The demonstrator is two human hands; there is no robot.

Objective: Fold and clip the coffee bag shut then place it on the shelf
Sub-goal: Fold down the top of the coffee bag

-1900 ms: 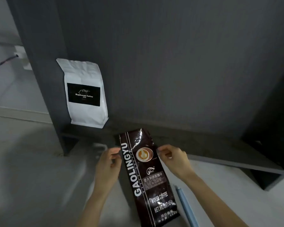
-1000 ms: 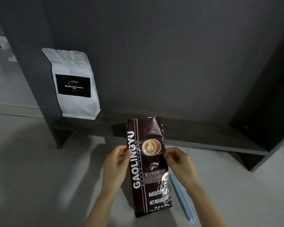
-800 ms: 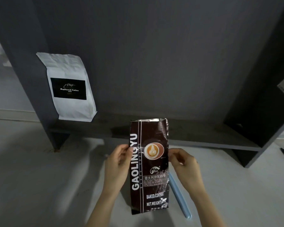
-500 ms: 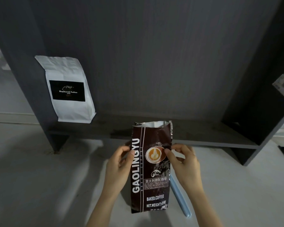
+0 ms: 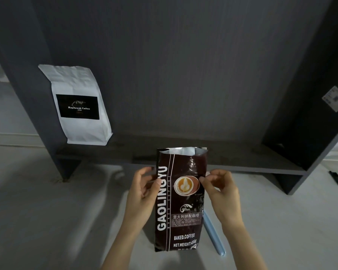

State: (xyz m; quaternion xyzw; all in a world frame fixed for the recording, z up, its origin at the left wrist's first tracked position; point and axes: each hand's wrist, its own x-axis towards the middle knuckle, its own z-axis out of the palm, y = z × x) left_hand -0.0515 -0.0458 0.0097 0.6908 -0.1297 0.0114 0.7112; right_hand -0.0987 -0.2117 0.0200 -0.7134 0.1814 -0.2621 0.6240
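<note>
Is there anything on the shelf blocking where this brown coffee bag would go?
Nothing visible does. The shelf board straight behind the brown coffee bag is bare. The only thing on it, the white coffee bag, stands at the far left end, against the side panel, well aside of that path.

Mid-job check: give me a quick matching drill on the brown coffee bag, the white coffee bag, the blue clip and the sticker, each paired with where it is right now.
Things:
1. brown coffee bag
2. white coffee bag
3. blue clip
4. sticker

Places:
A. lying on the floor, partly behind a bag
B. on the shelf's right side panel
C. standing on the shelf at its left end
D. held upright between left hand and right hand, top open

Pairs: 1-D, 2-C, 3-A, 4-B
</note>
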